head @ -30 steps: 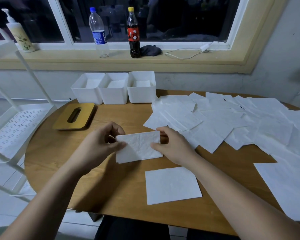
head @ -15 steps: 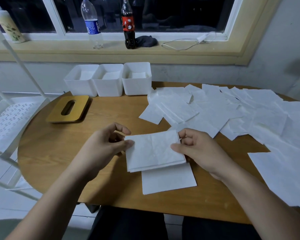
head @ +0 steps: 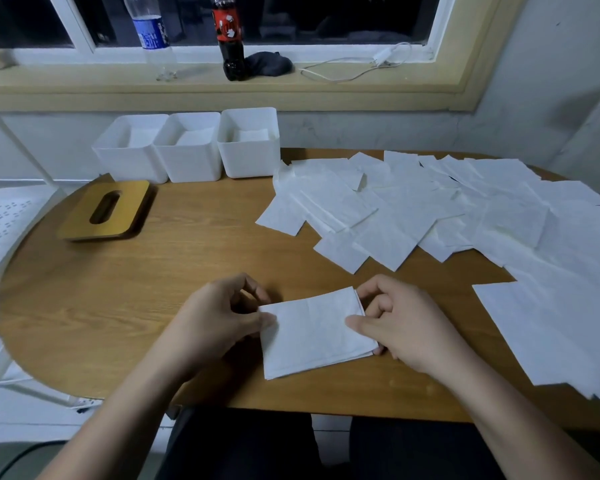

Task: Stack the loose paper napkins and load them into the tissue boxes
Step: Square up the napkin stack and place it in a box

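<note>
Both left grip (head: 215, 323) and right grip (head: 406, 327) pinch napkins (head: 312, 337) (thumbs atop).

A rounded wooden bench (head: 187, 271) carries three white open boxes (head: 187, 157) in a row at its far edge, with a flat slotted wooden lid (head: 106, 209) near the leftmost one. Across its right half overlap loose white napkins (head: 430, 209), and a small stack of napkins (head: 312, 334) lies near the front edge.
</note>
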Tool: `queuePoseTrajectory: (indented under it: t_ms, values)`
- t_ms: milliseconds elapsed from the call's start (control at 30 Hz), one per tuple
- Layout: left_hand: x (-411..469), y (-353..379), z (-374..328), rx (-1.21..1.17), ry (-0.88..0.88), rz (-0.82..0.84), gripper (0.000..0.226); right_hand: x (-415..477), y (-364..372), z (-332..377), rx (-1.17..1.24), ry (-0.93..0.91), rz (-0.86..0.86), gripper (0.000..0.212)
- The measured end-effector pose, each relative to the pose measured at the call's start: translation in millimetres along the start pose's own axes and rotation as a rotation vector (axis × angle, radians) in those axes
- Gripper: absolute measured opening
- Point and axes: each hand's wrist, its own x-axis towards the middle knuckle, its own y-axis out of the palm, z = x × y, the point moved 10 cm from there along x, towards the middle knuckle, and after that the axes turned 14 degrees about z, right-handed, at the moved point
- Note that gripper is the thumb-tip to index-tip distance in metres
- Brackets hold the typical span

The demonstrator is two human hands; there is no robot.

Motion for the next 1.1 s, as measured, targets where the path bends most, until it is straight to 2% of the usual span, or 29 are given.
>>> queuePoseTrajectory:
  t_ms: [300,400,467,667,867,933,1100]
  values:
    - [7.0,-2.8,-2.1,0.25,0.014,-0.058,0.024,-1.1,-5.1,4.1,-0.231,-0.041,-0.085,0.043]
    - [17.4,-8.1,-12.0,0.302,0.062,-0.034,0.024,1.8,-15.0,14.7,-0.301,-0.131,-0.166,0.029]
    - [28.8,-18.9,-23.1,0.318,0.123,-0.079,0.021,9.1,-19.6,25.0,-0.373,-0.183,-0.198,0.018]
    - [83.2,-39.0,-50.9,0.44,0.271,-0.196,0.02,53.8,-20.7,41.6,-0.627,-0.201,-0.185,0.023]
    - [126.6,-40.2,-64.0,0.557,0.343,-0.323,0.038,71.8,-17.8,46.1,-0.683,-0.217,-0.207,0.013]
    - [132.8,-37.0,-66.6,0.596,0.363,-0.348,0.035,71.8,-15.5,47.1,-0.71,-0.237,-0.239,0.012]
    - [135.5,-34.8,-70.3,0.694,0.386,-0.349,0.009,71.0,-8.9,51.1,-0.764,-0.277,-0.25,0.018]
